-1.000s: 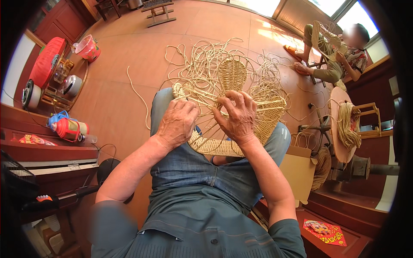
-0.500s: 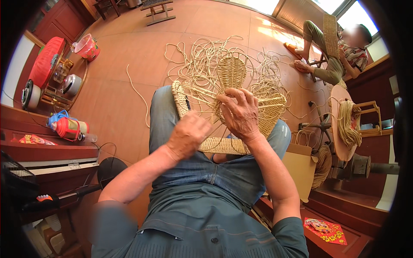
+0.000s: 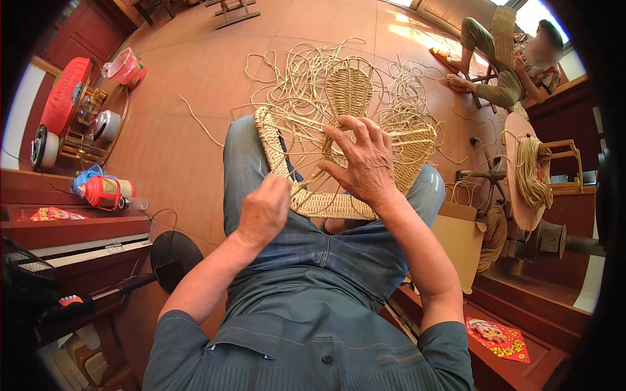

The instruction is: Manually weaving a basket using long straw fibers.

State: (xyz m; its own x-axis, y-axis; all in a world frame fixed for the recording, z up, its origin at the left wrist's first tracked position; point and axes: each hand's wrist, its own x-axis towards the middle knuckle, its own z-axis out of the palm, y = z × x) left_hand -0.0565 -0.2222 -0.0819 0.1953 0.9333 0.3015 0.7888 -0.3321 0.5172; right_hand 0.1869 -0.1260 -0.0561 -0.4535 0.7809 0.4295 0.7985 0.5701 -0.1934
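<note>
A woven straw piece [image 3: 336,206] with petal-shaped panels rests across my knees, long loose straw cords [image 3: 300,78] spreading from its far side. My left hand [image 3: 264,210] is closed in a fist beside its near left corner, on a straw cord that is mostly hidden by the fingers. At the middle of the weave, my right hand [image 3: 366,159] grips the piece, thumb and forefinger apart on either side of the joined strands. One upright petal panel [image 3: 349,91] stands beyond that hand. Another panel lies under the right forearm's side, partly covered with cords.
On the right a person [image 3: 521,72] sits holding a woven strip. A round board [image 3: 515,173] with a cord hank [image 3: 533,173] and an open cardboard box [image 3: 450,244] stand nearer. At left are a red thermos [image 3: 101,192], a low rack with kettles [image 3: 104,127] and a black round pad [image 3: 175,260].
My left hand has moved left and slightly down, away from the middle of the weave. My right hand stays at the centre, its thumb now farther from the forefinger.
</note>
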